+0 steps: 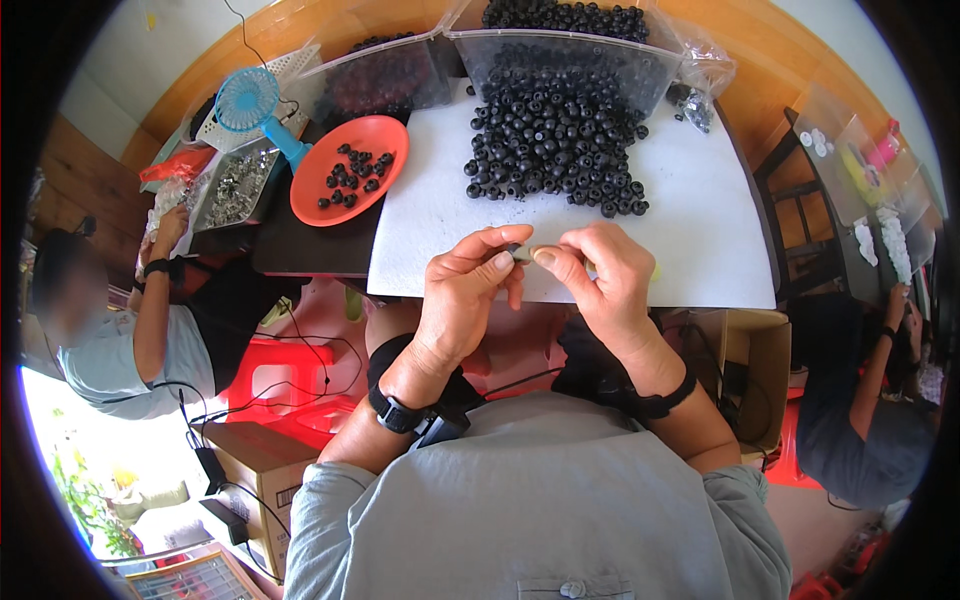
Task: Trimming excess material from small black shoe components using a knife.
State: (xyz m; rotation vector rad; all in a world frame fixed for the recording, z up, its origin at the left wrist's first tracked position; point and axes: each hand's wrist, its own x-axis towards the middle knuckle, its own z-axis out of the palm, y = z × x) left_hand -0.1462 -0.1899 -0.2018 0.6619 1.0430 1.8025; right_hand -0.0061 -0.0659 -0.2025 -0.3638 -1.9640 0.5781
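Note:
Over the near edge of the white-covered table, my left hand [462, 290] pinches a small black part [516, 250] between thumb and fingers. My right hand [606, 275] meets it from the right, its thumb and forefinger closed at a small pale piece whose kind I cannot make out. Just beyond both hands lies a heap of black round parts with holes [550, 145], spilling from a clear plastic bin [590, 58]. To the left, an orange-red plate [312, 165] carries several of the same black parts.
A second clear bin [432, 82] of black parts stands at the back left. Beside the plate are a blue handheld fan [285, 143] and a tray of small metal pieces [240, 190]. People sit left and right. A cardboard box [755, 400] stands below the table.

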